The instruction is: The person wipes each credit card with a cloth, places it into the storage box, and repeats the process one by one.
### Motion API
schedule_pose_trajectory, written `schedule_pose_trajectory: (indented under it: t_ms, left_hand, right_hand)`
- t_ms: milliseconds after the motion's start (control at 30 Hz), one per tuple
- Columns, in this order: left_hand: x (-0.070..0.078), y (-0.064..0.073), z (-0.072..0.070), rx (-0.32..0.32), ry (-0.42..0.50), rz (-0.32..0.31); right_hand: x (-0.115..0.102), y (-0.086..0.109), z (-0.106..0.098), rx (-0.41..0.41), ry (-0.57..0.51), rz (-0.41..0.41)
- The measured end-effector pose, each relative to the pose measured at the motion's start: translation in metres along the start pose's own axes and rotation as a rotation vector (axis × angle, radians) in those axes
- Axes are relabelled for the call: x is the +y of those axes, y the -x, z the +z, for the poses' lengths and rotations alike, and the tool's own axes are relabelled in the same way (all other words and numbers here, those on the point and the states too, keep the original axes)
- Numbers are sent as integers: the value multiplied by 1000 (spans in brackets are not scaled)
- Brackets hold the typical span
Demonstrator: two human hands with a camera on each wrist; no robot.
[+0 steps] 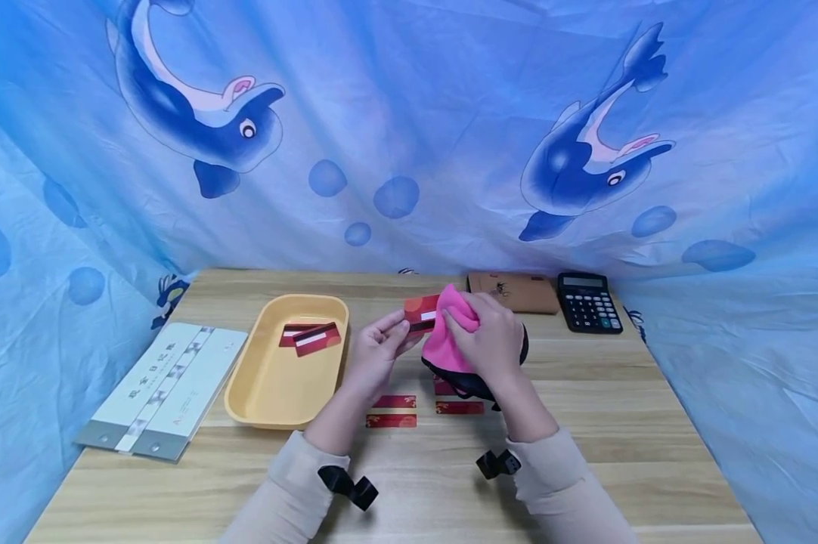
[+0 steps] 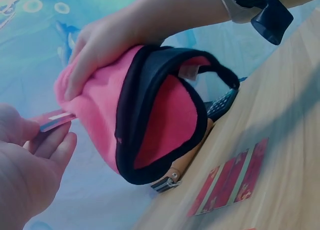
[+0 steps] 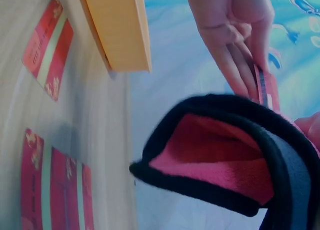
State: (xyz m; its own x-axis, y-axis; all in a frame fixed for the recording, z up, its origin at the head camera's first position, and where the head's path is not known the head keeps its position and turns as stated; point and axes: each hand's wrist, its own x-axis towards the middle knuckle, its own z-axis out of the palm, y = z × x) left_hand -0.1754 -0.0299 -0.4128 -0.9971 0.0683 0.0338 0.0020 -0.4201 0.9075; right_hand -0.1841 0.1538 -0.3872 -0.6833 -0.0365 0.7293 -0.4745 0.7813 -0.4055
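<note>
We are holding a red card (image 1: pixel 420 313) in the left hand (image 1: pixel 375 355), pinched between thumb and fingertips, and we are wiping it with a pink, black-trimmed cleaning mitt (image 1: pixel 450 344) that the right hand (image 1: pixel 494 340) is gripping from above, fingers curled over the fleece. Both hands are working just above the middle of the counter (image 1: pixel 586 423), close together, meeting at the card. The card is showing its dark stripe and white strip towards us.

To do this step well, we judge that we should be keeping the pinch at the card's left edge so the mitt can cover the whole face, pressing the fleece flat and drawing it along the stripe, not across it, then turning the card for its other side.

At the 9 o'clock side of the hands a yellow tray (image 1: pixel 273 393) is holding two more red cards (image 1: pixel 311 337). Towards 6 o'clock, three more red cards (image 1: pixel 393 412) are lying flat on the counter with gold markings too small to read. At 2 o'clock a black calculator (image 1: pixel 589 302) is sitting beside a brown box (image 1: pixel 514 292) with a small dark emblem. Far out at 9 o'clock a white booklet (image 1: pixel 164 389) is carrying a column of Chinese characters that we cannot make out
</note>
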Motion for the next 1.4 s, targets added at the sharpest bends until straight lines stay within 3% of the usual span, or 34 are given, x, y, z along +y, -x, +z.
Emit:
schedule_pose_trajectory:
  t_ms: [267,433,733,1100,1400]
  left_hand:
    - [-5,-1,8,34,-96,-14]
    - [0,1,6,49,-107,-9]
    - [8,3,-1,17,-58,26]
    - [15,-1,-19,111,-60,-37]
    - [31,-6,-38,202,-46,-28]
  right_hand:
    - [-21,4,9,-14,-90,-106]
    - [-15,1,7,33,-68,-50]
    - [4,-2,-2,52,-20,9]
    - [18,-1,-9,52,-22,51]
    - [28,3,-15,44,-62,90]
